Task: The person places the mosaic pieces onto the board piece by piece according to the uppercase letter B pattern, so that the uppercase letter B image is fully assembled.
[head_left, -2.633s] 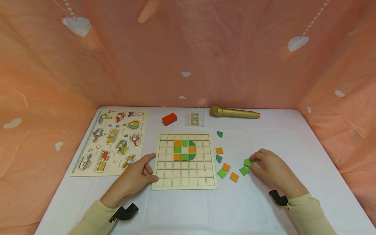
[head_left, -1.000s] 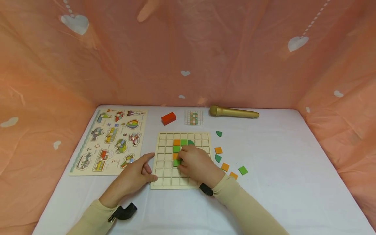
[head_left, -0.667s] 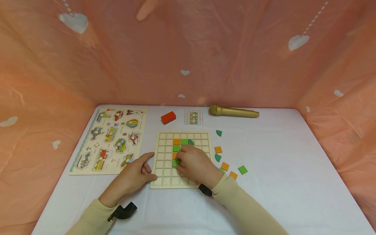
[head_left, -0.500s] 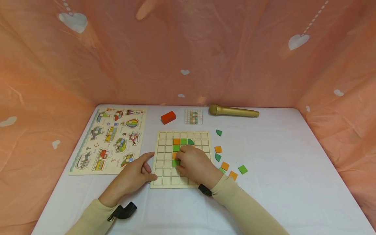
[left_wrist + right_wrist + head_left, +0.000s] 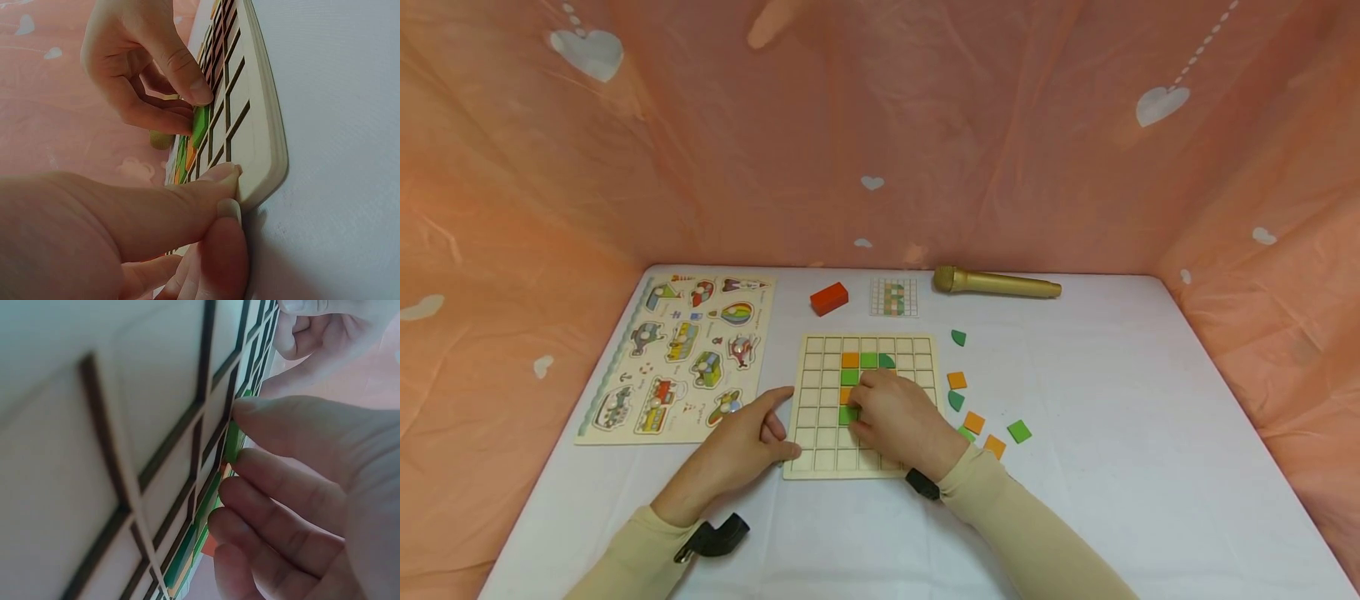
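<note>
A wooden grid board (image 5: 811, 425) lies mid-table, with orange and green tiles set in its cells. At its left edge is my left hand (image 5: 737, 450); the thumb (image 5: 215, 181) lies over the rim near the corner, holding the board. Over the middle of the board, my right hand (image 5: 902, 421) pinches a green square tile (image 5: 847, 415) between thumb and index finger, seen also in the right wrist view. This tile sits at a cell just below an orange square (image 5: 846, 396). My right hand hides several of the board's tiles and cells.
Loose orange squares (image 5: 974, 422), green squares (image 5: 1019, 432) and dark green quarter-rounds (image 5: 956, 401) lie right of the board. Behind it are a red block (image 5: 829, 299), a pattern card (image 5: 894, 297) and a gold microphone (image 5: 997, 283). A vehicle puzzle board (image 5: 700, 358) lies left.
My right hand has picked up a green square from the right and carried it left onto the board. Over the last second it stays there with the tile. My left hand stays at the board's edge.
</note>
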Demonstrator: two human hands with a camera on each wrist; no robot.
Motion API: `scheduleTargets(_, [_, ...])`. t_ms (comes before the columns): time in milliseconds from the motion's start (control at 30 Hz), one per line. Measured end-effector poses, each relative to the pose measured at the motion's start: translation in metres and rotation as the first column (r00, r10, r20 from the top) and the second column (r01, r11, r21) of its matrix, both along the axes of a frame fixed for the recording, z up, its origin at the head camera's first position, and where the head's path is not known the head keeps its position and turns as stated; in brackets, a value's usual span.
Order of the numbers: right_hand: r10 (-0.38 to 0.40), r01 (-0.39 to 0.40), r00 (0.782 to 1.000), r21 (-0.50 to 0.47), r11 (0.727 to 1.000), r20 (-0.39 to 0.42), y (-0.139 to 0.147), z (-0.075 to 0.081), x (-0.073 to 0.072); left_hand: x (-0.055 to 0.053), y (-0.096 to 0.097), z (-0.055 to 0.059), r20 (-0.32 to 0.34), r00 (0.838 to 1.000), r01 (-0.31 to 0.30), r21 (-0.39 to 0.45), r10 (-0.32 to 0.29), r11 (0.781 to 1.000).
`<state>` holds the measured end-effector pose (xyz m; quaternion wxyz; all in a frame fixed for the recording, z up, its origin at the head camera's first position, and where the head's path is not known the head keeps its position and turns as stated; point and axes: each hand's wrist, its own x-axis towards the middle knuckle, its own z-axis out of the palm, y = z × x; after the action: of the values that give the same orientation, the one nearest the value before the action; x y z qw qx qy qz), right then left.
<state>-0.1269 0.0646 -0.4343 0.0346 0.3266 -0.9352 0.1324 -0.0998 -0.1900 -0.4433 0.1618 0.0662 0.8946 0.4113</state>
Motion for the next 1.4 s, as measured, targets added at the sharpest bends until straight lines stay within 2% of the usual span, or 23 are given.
scheduleTargets(133, [0.004, -0.004, 1.000, 0.003, 1.000, -0.001, 0.000, 0.001, 0.000, 0.000, 0.000, 0.001, -0.003, 1.000, 0.005, -0.003, -0.005, 1.000])
scheduleTargets(333, [-0.039, 0.040, 0.997, -0.025, 0.999, 0.065, 0.011, 0.009, -0.005, 0.000, 0.000, 0.002, 0.014, 1.000, -0.007, -0.003, 0.007, 1.000])
scheduleTargets(600, [-0.155, 0.167, 0.978, -0.076, 0.983, 0.139, 0.064, 0.018, -0.018, 0.002, 0.001, 0.000, 0.037, 0.999, -0.023, 0.009, 0.022, 1.000])
scheduleTargets(700, [-0.218, 0.240, 0.957, -0.094, 0.966, 0.193, 0.089, 0.019, -0.021, 0.002, 0.001, 0.000, 0.030, 0.999, -0.021, 0.008, 0.021, 1.000])
scheduleTargets(867, [-0.347, 0.387, 0.888, -0.083, 0.918, 0.301, 0.125, 0.017, -0.026, 0.001, 0.001, 0.000, 0.018, 1.000, -0.014, 0.003, 0.014, 1.000])
scheduleTargets(1000, [-0.384, 0.442, 0.845, -0.082, 0.893, 0.372, 0.143, 0.013, -0.027, 0.001, 0.001, -0.001, 0.017, 1.000, -0.016, -0.003, 0.016, 1.000])
scheduleTargets(1133, [-0.359, 0.426, 0.844, -0.090, 0.900, 0.398, 0.149, 0.010, -0.029, 0.001, 0.001, -0.001, 0.013, 1.000, -0.014, -0.007, 0.014, 1.000])
scheduleTargets(1400, [-0.355, 0.421, 0.845, -0.088, 0.903, 0.399, 0.149, 0.008, -0.030, 0.002, 0.002, 0.001, 0.012, 1.000, -0.001, 0.011, 0.001, 1.000])
